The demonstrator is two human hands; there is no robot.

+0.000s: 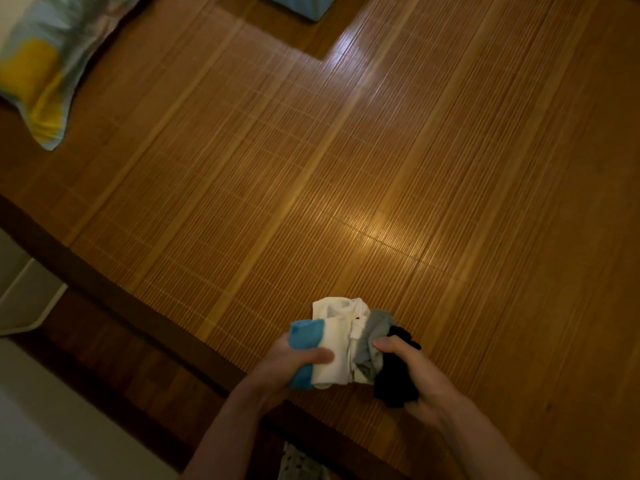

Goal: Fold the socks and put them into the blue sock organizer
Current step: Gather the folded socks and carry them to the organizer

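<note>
A bundle of socks sits between both my hands at the near edge of the bamboo mat (pixel 346 168). My left hand (pixel 287 362) grips the blue-and-white socks (pixel 325 341), its thumb pressed over the white fabric. My right hand (pixel 415 372) grips the grey sock (pixel 372 344) and the black socks (pixel 394 379), with the thumb on the grey one. The bundle is crumpled, not folded. At the top edge lies a blue object (pixel 298 5), cut off by the frame; whether it is the organizer I cannot say.
A pillow (pixel 45 60) with a yellow and pale blue print lies at the top left on the mat. The dark wooden bed frame (pixel 138 327) runs diagonally along the mat's near edge. A white surface (pixel 41 427) lies at the lower left.
</note>
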